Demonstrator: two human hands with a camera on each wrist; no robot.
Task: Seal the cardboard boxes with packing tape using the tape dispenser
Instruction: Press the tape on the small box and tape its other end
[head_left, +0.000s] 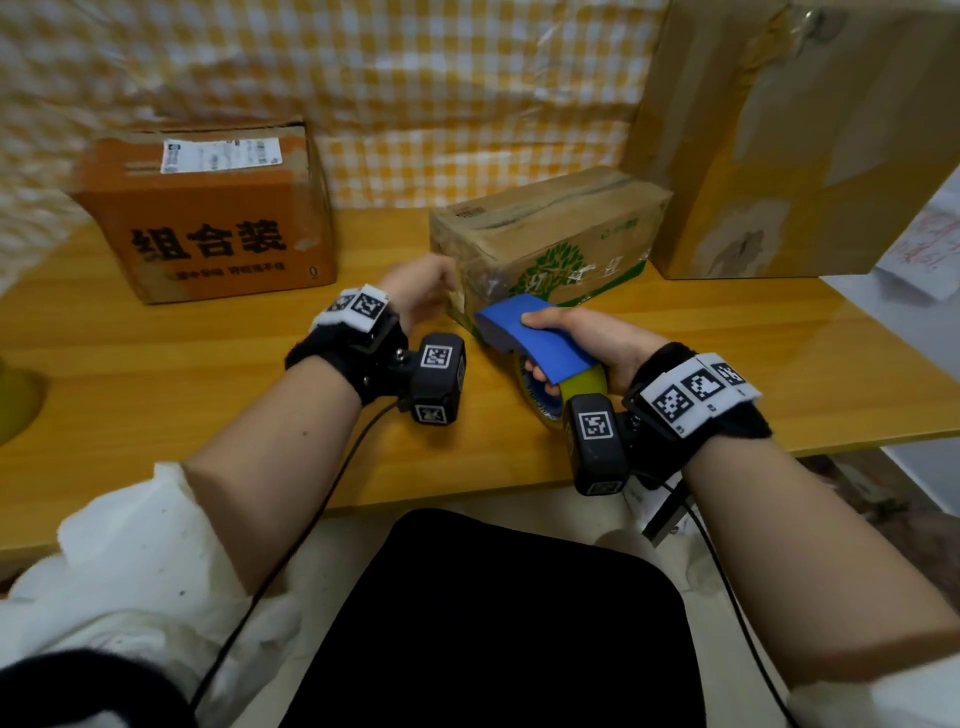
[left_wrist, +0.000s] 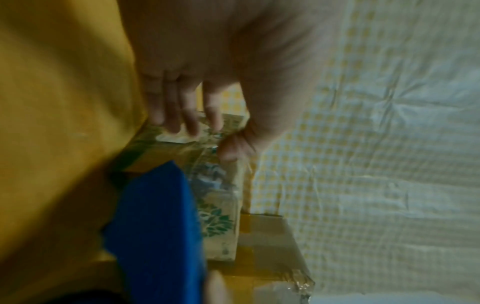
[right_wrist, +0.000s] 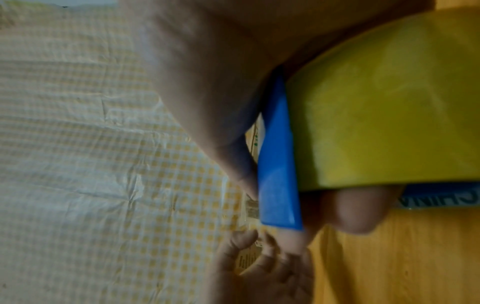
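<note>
Fingers (head_left: 540, 375) gripping smooth blue dispenser (head_left: 530, 332), cardboard box (head_left: 550, 234)

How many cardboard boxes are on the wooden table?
3. An orange printed cardboard box far left, a small brown box with a green tree print in the middle, a tall plain brown box far right. Others may be outside the view.

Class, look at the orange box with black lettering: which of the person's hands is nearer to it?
Left. The left hand rests on the tree-printed box, beside the orange box; the right hand grips the tape dispenser, farther right.
</note>
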